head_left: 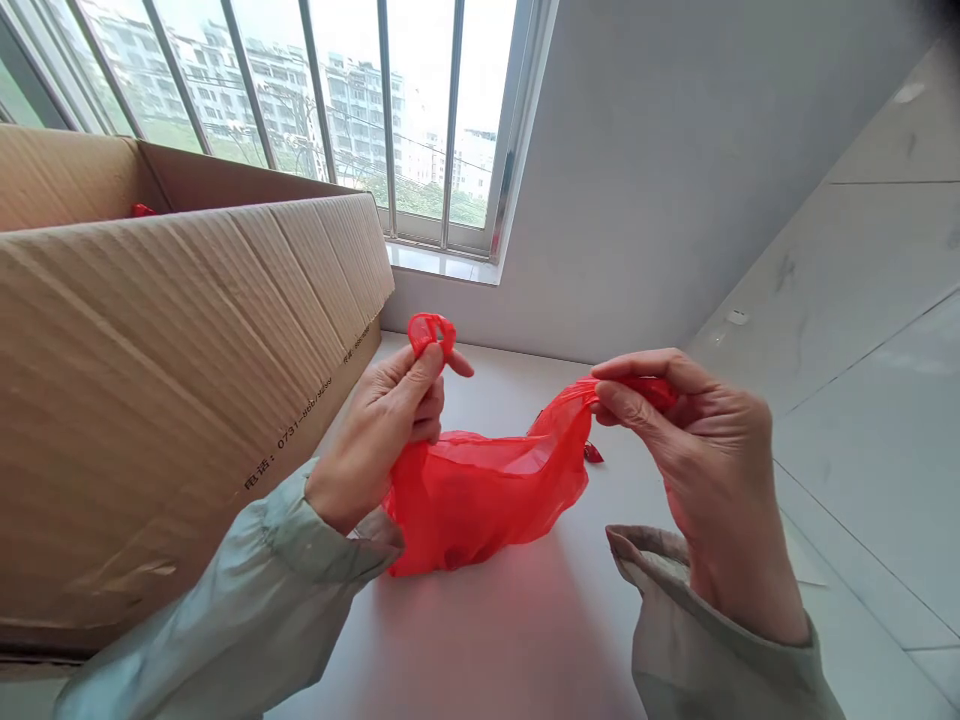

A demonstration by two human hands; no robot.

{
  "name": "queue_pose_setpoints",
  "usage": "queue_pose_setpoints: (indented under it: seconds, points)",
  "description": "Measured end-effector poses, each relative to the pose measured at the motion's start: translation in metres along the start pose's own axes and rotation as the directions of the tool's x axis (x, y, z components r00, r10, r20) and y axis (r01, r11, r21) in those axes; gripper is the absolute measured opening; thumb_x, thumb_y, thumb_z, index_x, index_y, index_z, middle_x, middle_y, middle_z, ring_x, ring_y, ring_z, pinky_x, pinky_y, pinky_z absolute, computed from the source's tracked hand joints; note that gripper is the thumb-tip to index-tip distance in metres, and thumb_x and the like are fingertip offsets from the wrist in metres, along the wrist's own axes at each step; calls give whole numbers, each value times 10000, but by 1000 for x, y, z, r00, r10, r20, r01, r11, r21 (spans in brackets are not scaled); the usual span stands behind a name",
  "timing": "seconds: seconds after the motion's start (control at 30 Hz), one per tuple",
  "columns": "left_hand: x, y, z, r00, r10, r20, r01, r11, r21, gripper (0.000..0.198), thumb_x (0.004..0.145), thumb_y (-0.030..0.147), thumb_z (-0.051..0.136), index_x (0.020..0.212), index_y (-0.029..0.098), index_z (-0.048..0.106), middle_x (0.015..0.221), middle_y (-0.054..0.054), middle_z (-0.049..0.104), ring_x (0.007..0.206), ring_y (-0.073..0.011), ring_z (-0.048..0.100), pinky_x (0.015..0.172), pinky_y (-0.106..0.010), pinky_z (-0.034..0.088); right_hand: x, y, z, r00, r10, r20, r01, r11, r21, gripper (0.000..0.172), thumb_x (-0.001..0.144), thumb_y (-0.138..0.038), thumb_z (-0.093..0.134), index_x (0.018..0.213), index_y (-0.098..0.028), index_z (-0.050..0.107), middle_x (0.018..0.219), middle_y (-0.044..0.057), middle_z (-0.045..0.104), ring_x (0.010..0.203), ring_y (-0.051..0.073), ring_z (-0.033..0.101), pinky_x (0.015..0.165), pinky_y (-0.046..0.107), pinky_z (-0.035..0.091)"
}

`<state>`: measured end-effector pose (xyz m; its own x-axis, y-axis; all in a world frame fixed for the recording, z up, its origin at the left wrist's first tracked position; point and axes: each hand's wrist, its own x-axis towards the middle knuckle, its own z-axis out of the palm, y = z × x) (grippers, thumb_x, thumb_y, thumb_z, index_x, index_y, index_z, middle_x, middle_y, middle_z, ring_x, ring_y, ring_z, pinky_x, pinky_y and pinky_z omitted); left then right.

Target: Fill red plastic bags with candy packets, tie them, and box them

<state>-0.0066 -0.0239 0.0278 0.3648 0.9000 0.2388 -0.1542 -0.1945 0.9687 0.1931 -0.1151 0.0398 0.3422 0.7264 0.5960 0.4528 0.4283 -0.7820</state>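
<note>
Red plastic bag [487, 500] stretches between left hand [379, 435] and right hand [705, 440], each pinching a gathered end; even, gentle tension probably suits such thin plastic.

The plain white counter [495, 640] reaches back to the grey wall [600, 250], with a big brown box [187, 400] standing along its left side and a small, shiny red packet [593, 454] lying just behind the bag [480, 505], whose sagging bottom may or may not touch the surface.
</note>
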Motion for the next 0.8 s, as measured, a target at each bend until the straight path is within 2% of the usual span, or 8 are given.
queue_pose_setpoints:
  seconds: [0.07, 0.17, 0.23, 0.37, 0.47, 0.53, 0.67, 0.8]
  points:
    - [-6, 0, 3, 995, -66, 70, 57, 991, 125, 313, 880, 438, 613, 1105, 231, 548, 599, 86, 355, 451, -65, 305, 423, -183, 293, -3, -5, 3, 1000, 2, 15, -2, 1000, 29, 93, 813, -166, 707, 854, -246, 733, 788, -18, 677, 657, 107, 642, 597, 219, 564]
    - [-16, 4, 10, 961, -111, 253, 26, 948, 316, 663, 763, 390, 742, 1318, 262, 401, 783, 39, 509, 591, -105, 469, 516, -213, 409, -10, -15, 11, 995, 15, 96, -24, 996, 89, 126, 821, -142, 686, 860, -254, 726, 805, -17, 676, 670, 116, 643, 584, 228, 557]
    - [-21, 7, 17, 926, -80, 368, -55, 938, 342, 610, 737, 361, 750, 1264, 241, 465, 854, 8, 561, 690, -142, 534, 592, -248, 462, -15, -20, 17, 977, 2, 211, -32, 989, 143, 133, 830, -146, 679, 869, -262, 730, 849, -11, 684, 724, 131, 659, 619, 243, 571]
    - [-23, 9, 25, 853, -7, 522, -126, 968, 219, 205, 870, 406, 564, 863, 207, 615, 792, -9, 592, 731, -163, 563, 672, -279, 490, -17, -24, 24, 902, -97, 422, -6, 971, 237, 224, 845, -213, 690, 1038, -320, 722, 997, 2, 715, 948, 193, 675, 782, 308, 597]
    - [-20, 9, 23, 870, -126, 477, 44, 983, 180, 399, 928, 485, 478, 662, 194, 539, 645, 11, 527, 604, -129, 498, 580, -245, 449, -10, -13, 22, 938, -108, 329, 69, 989, 127, 236, 901, -276, 627, 1119, -337, 697, 1214, 7, 667, 1181, 230, 586, 923, 368, 551]
    - [-18, 8, 19, 874, -221, 432, 165, 973, 164, 448, 926, 545, 476, 662, 188, 531, 603, 25, 481, 540, -108, 433, 518, -231, 400, -4, -1, 20, 945, -59, 320, 52, 998, 31, 261, 911, -294, 610, 1161, -330, 679, 1271, 10, 639, 1178, 230, 585, 890, 368, 556]
    - [-17, 3, 14, 856, -344, 385, 338, 937, 88, 449, 893, 592, 521, 750, 177, 612, 600, 25, 485, 487, -87, 384, 458, -214, 342, 2, 18, 23, 885, 103, 454, -162, 983, 92, 170, 888, -297, 635, 1027, -247, 718, 866, 13, 721, 718, 148, 665, 655, 287, 562]
    - [-13, 0, 13, 788, -434, 436, 506, 860, -59, 408, 881, 548, 575, 770, 163, 650, 493, 38, 454, 448, -81, 400, 446, -187, 353, 0, 17, 29, 983, 85, 160, -115, 976, 184, 32, 835, -217, 684, 807, -215, 698, 708, -22, 673, 635, 122, 635, 615, 249, 539]
